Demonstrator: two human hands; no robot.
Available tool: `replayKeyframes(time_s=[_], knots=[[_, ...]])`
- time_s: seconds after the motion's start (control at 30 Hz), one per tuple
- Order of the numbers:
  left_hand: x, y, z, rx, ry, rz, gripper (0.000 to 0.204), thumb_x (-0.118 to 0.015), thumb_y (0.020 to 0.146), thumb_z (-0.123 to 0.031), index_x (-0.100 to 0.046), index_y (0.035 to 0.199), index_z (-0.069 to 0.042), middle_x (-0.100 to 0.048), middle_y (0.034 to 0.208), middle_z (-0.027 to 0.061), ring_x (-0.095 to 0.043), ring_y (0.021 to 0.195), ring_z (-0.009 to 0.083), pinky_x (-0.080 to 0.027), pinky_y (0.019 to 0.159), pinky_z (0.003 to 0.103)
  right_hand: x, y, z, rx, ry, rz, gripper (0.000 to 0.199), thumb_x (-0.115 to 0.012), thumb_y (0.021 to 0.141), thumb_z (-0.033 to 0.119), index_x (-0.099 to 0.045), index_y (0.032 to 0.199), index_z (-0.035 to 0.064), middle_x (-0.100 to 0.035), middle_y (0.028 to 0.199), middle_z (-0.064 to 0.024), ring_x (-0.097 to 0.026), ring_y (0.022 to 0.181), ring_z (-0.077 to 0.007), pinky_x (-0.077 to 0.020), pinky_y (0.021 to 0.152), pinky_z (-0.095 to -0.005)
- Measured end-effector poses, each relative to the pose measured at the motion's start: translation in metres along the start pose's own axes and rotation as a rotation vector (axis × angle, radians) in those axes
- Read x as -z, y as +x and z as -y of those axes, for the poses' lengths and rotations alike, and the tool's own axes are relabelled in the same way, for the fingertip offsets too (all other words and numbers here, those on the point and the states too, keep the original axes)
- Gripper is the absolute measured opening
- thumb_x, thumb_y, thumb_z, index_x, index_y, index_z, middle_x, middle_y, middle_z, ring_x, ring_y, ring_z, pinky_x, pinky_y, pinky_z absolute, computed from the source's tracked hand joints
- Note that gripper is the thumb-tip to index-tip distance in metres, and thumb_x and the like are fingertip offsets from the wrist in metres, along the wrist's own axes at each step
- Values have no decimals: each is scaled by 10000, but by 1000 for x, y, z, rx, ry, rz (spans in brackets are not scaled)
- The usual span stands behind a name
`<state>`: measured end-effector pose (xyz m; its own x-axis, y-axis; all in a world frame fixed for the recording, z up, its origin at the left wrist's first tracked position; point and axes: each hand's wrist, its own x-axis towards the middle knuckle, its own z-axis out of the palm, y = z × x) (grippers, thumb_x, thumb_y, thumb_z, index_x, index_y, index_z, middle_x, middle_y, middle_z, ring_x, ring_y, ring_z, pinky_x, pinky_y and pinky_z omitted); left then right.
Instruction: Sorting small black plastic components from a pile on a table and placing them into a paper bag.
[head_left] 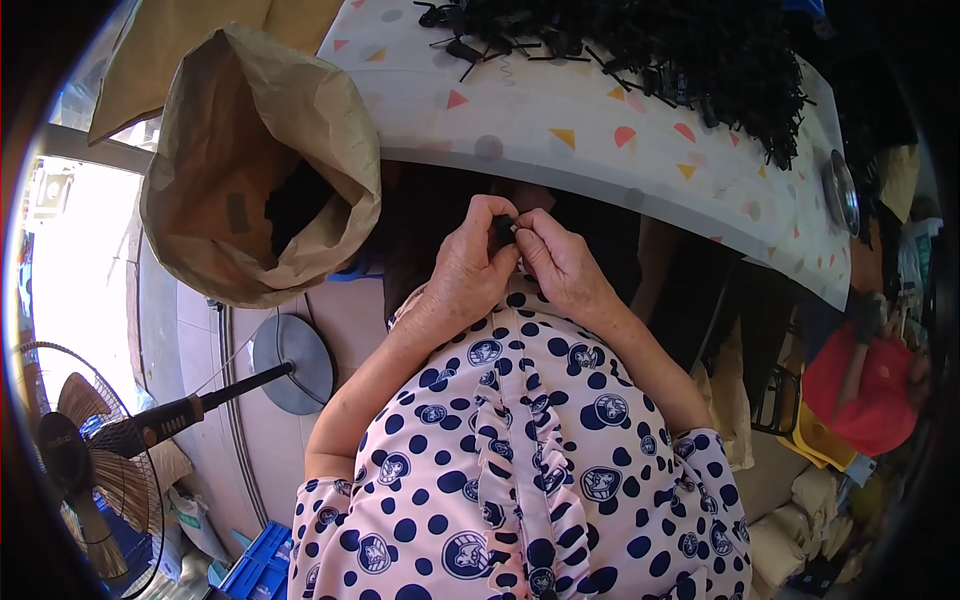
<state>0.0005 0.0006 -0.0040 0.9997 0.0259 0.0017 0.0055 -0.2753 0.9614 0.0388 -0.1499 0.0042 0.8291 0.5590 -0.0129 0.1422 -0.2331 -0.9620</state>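
**Kid:** What is in the middle?

**Helper:** A small black part (pixel 503 230). It sits just below the table edge, close to the person's chest. The left hand (pixel 472 265) and the right hand (pixel 560 262) both pinch it, fingertips closed tight on it from each side.

**Kid:** Which way does it point?

**Helper:** It is too small and too covered by fingers to tell. I cannot say which way its long side runs.

**Kid:** What is at twelve o'clock from the hands?

**Helper:** A white table (pixel 560 130) with little coloured shapes on it. On top, toward one o'clock, is a big pile of black parts (pixel 700 60). They look like the same sort of thing.

**Kid:** And at ten o'clock?

**Helper:** A big brown paper sack (pixel 290 120), open at the top, with dark things inside.

**Kid:** Is the work nearly done?

**Helper:** I think not. The pile on the table is large, and only one part is in the hands. I cannot tell how many are finished.

**Kid:** What is at seven o'clock?

**Helper:** A fan (pixel 85 450) on a round stand, down on the floor.
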Motion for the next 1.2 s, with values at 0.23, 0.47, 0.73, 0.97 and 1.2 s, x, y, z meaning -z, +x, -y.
replayKeyframes(time_s=[0.23,0.47,0.73,0.97,1.2], knots=[[2,1,-5,38,27,15,309,-578,821,33,-429,1076,-58,-545,702,116,-560,621,226,-460,573,322,-1,0,-5,-21,-11,21,189,-448,993,171,-513,1035,-1,-558,707,-82,-524,626,-131,-442,597,-260],[-5,0,-1,-145,305,-98,353,-585,778,48,-455,1090,-56,-572,841,160,-581,699,324,-480,615,377,-4,2,-6,10,-54,-8,171,-452,987,151,-515,1058,9,-623,788,-130,-607,699,-191,-474,650,-291],[-3,4,-4,-189,313,-85,368,-585,772,29,-451,1106,-52,-564,957,185,-615,766,359,-509,643,405,-7,4,-12,24,113,-49,191,-455,996,181,-522,1065,16,-574,775,-49,-505,633,-128,-451,629,-256],[18,6,-10,129,-865,-12,322,-463,907,-8,-471,1218,-94,-579,903,42,-566,680,122,-447,606,234,2,4,-8,-154,456,-79,167,-478,987,158,-542,1057,21,-582,791,-32,-475,551,-52,-398,494,-178],[17,5,-9,293,-902,135,391,-387,963,-78,-418,1353,-96,-580,862,49,-533,621,101,-424,578,212,9,5,-14,-76,577,-70,138,-545,955,148,-558,1050,50,-609,786,-15,-442,502,-30,-344,449,-155]])
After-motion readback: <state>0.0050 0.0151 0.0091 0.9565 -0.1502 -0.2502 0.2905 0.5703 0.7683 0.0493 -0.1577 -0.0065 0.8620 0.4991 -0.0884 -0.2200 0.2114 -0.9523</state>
